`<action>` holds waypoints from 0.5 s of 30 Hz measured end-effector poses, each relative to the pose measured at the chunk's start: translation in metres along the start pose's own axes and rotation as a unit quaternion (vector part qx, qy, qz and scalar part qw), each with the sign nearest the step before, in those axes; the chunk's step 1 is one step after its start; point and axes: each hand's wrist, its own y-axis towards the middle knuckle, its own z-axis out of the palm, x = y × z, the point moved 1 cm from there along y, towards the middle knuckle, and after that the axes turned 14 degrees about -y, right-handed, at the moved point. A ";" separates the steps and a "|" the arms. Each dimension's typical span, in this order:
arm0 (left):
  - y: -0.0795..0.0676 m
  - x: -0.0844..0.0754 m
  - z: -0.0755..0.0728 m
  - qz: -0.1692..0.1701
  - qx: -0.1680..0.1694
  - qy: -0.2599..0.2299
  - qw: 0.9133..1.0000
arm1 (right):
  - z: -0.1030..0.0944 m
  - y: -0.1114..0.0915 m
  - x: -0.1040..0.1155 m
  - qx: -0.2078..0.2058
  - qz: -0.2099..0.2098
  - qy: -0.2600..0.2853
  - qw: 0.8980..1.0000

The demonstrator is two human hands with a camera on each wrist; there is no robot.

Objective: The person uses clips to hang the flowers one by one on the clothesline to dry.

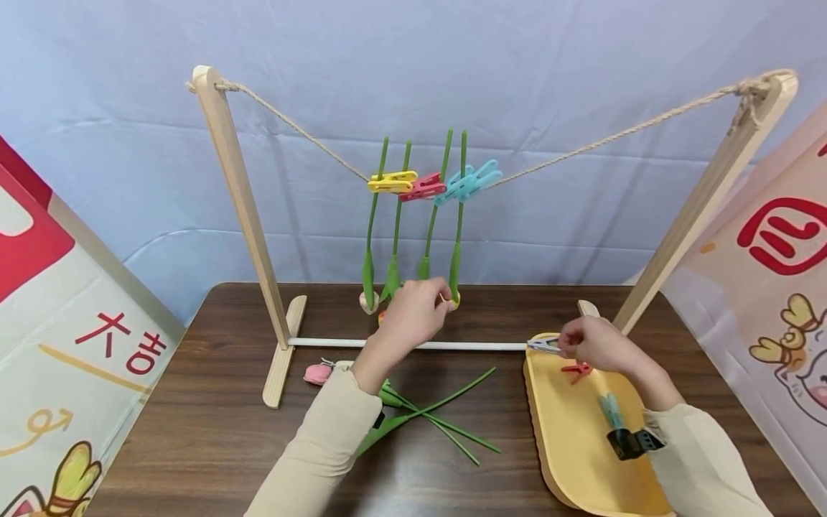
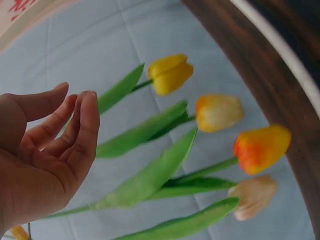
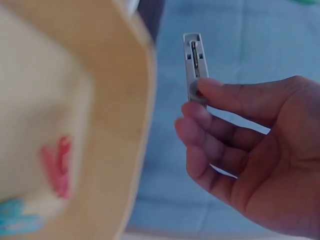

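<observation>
My right hand pinches a grey clothespin by one end, above the far edge of the yellow tray. My left hand, fingers loosely bent and holding nothing, is in front of the hanging tulips. These hang heads down from the rope: a yellow tulip, a pale yellow one, an orange one and a cream one. A yellow clothespin, a red clothespin and blue clothespins clip their stems to the rope.
The rope sags between two wooden posts joined by a white bar. Loose tulips with green stems and a pink head lie on the table. Inside the tray are a red clothespin and a teal one.
</observation>
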 end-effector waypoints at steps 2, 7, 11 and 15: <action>-0.002 -0.001 0.009 0.002 0.019 0.007 1.000 | -0.005 0.003 0.013 -0.009 -0.017 0.000 1.000; -0.007 -0.002 0.029 -0.002 0.072 0.014 0.997 | -0.012 0.009 0.045 -0.037 -0.066 0.005 0.997; -0.011 -0.003 0.040 0.007 0.094 0.026 0.995 | -0.014 0.012 0.066 -0.049 -0.100 0.014 0.994; -0.013 -0.003 0.044 0.023 0.097 0.038 0.994 | -0.015 0.013 0.079 -0.067 -0.121 0.016 0.990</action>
